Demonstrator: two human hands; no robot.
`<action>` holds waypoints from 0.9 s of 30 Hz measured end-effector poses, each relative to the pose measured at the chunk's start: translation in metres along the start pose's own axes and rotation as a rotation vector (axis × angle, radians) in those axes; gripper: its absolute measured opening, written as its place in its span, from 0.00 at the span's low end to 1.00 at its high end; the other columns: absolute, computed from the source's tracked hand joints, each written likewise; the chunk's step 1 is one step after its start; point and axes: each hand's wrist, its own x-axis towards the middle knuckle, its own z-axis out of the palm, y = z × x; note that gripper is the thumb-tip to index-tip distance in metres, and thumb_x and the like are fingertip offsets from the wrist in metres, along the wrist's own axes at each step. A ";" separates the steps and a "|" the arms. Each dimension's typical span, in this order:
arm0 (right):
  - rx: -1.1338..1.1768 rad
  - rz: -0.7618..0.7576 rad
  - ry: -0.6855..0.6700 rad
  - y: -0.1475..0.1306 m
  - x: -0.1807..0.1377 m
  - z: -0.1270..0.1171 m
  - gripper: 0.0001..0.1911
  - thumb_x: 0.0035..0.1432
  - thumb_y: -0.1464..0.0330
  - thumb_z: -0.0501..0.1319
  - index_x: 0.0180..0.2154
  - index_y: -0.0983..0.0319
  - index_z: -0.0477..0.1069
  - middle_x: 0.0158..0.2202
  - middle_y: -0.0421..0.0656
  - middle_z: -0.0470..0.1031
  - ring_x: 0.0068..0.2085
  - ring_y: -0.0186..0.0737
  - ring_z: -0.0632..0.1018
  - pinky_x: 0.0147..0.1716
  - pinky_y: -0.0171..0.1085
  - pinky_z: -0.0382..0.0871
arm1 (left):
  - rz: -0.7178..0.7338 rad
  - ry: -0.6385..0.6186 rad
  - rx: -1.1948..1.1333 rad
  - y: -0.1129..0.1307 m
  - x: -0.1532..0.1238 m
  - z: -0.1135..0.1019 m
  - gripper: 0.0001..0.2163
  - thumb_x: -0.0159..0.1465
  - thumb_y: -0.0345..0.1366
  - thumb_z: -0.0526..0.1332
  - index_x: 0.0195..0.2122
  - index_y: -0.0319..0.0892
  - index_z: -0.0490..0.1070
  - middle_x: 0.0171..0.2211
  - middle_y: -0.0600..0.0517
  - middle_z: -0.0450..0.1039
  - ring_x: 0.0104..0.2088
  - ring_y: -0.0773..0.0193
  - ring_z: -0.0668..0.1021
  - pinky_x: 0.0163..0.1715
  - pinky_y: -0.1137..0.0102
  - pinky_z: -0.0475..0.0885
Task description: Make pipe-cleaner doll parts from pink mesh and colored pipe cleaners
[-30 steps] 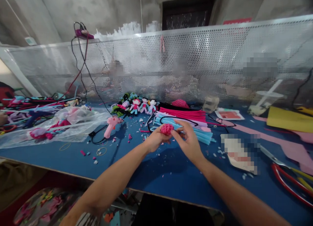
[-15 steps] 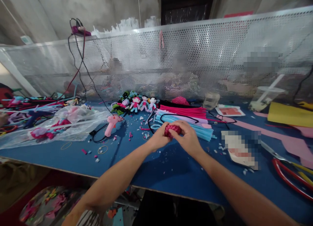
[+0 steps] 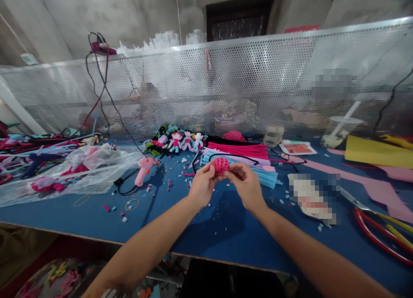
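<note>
Between both hands, above the blue table (image 3: 180, 218), is a small rounded pink woven piece (image 3: 221, 165), seemingly of pipe cleaners. My left hand (image 3: 202, 184) is closed round its left and lower side. The fingers of my right hand (image 3: 247, 184) pinch at its lower right edge; the fingertips are partly hidden. Just behind the hands lie bundles of light blue pipe cleaners (image 3: 269, 178) and bright pink pipe cleaners (image 3: 240, 150). A larger pink woven dome (image 3: 234, 136) sits beyond them.
A pink glue gun (image 3: 144, 170) with a black cord lies left of the hands. Several small dolls (image 3: 187, 140) stand behind. Red-handled scissors (image 3: 368, 212) and a blurred pale packet (image 3: 311, 201) are at right. A drink cup (image 3: 338, 132) stands near the perforated metal screen (image 3: 193, 83).
The pink woven piece now shows more of its top, with the hands lower around it. My right hand has shifted to its edge. The view has moved slightly.
</note>
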 end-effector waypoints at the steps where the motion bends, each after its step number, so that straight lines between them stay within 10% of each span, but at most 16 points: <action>1: -0.013 -0.012 0.002 -0.002 -0.001 0.000 0.11 0.50 0.62 0.65 0.33 0.60 0.68 0.29 0.39 0.73 0.30 0.37 0.75 0.30 0.37 0.70 | -0.013 0.002 -0.006 0.001 0.000 0.000 0.10 0.57 0.34 0.63 0.40 0.38 0.75 0.37 0.47 0.77 0.33 0.65 0.77 0.36 0.70 0.72; 12: -0.271 -0.377 0.065 -0.010 -0.008 0.000 0.03 0.54 0.68 0.63 0.29 0.58 0.75 0.34 0.42 0.75 0.38 0.40 0.76 0.39 0.41 0.71 | -0.027 0.088 -0.069 0.003 -0.002 -0.002 0.09 0.53 0.25 0.64 0.36 0.36 0.77 0.37 0.45 0.79 0.36 0.62 0.79 0.42 0.68 0.72; 27: -0.142 -0.143 0.042 0.001 -0.009 0.004 0.06 0.53 0.64 0.63 0.31 0.60 0.74 0.33 0.43 0.76 0.35 0.41 0.76 0.38 0.41 0.72 | 0.080 -0.015 0.020 -0.006 -0.008 0.011 0.11 0.55 0.34 0.65 0.39 0.40 0.76 0.41 0.47 0.77 0.46 0.63 0.75 0.53 0.69 0.62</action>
